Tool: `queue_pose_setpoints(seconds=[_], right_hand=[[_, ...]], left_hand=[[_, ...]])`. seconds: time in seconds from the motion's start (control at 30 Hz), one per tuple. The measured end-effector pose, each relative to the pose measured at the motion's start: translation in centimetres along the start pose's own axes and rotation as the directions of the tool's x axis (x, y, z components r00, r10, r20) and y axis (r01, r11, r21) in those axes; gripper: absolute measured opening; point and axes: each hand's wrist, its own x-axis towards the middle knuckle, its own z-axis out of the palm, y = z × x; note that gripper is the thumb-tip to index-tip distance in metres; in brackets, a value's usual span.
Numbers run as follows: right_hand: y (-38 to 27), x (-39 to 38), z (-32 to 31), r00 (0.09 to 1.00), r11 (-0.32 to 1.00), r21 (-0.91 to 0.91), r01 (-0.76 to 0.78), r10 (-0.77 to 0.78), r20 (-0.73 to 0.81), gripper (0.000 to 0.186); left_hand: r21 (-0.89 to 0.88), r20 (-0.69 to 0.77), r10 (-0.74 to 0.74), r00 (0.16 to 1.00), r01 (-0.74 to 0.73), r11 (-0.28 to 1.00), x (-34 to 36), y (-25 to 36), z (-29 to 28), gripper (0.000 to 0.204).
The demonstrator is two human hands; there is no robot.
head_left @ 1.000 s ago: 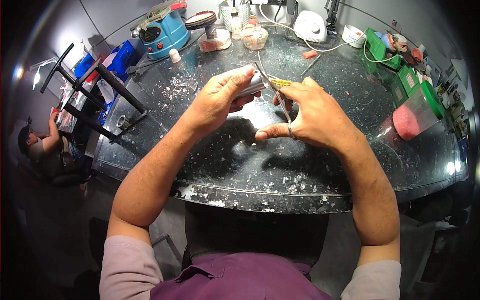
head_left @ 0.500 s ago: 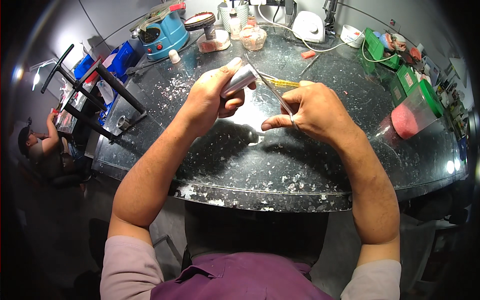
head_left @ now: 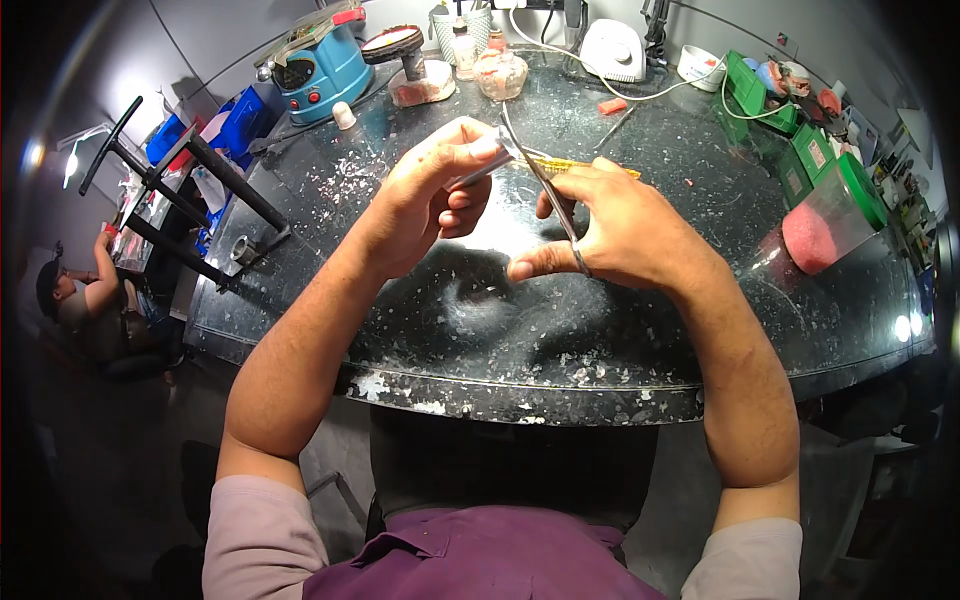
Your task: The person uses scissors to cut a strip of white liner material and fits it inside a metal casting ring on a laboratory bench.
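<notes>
My left hand [head_left: 432,185] is closed round a shiny silver tube-shaped piece [head_left: 487,172], thumb on top, fingers curled below. Most of the piece is hidden by the hand, and I cannot tell whether it is foil or solid metal. In my right hand [head_left: 622,222] is a pair of metal scissors [head_left: 549,188]; the thumb is spread well away from the fingers. The scissor blades reach up to the end of the silver piece and meet or overlap it there. Behind the blades, a yellow strip-like thing [head_left: 565,163] shows partly.
On the scuffed black bench [head_left: 500,385] stand a blue machine [head_left: 327,75], a glass jar [head_left: 501,76], a green-lidded container [head_left: 835,225] of pink powder, and green bins [head_left: 748,92]. A black metal frame [head_left: 185,195] is at left. Another person [head_left: 95,290] sits far left.
The silver piece has turned and shows less of its side. My right hand has shifted slightly left, its thumb now farther left and lower; the scissors stand steeper.
</notes>
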Motion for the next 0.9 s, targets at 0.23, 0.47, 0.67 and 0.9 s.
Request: queue_pose_setpoints(seconds=[0.23,0.47,0.67,0.9], right_hand=[[0.1,-0.1,0.0,1.0,0.996,-0.088,0.031,-0.031,-0.002,0.095],[-0.9,-0.4,-1.0,0.998,0.971,-0.24,0.017,-0.032,-0.059,0.078],[-0.8,-0.2,-0.8,0.995,0.984,-0.177,0.033,-0.048,-0.084,0.07],[-0.4,0.1,-1.0,0.998,0.985,-0.17,0.03,-0.038,-0.046,0.066]], left_hand=[[0.156,0.0,0.005,1.0,-0.005,0.988,0.0,-0.2,0.4,0.024],[0.108,0.07,0.048,0.996,-0.055,0.993,-0.2,0.1,-0.3,0.032],[0.087,0.058,0.048,0.997,-0.053,0.995,-0.3,0.1,-0.5,0.043],[0.083,0.003,0.046,0.999,-0.046,0.996,-0.4,0.5,-0.3,0.047]])
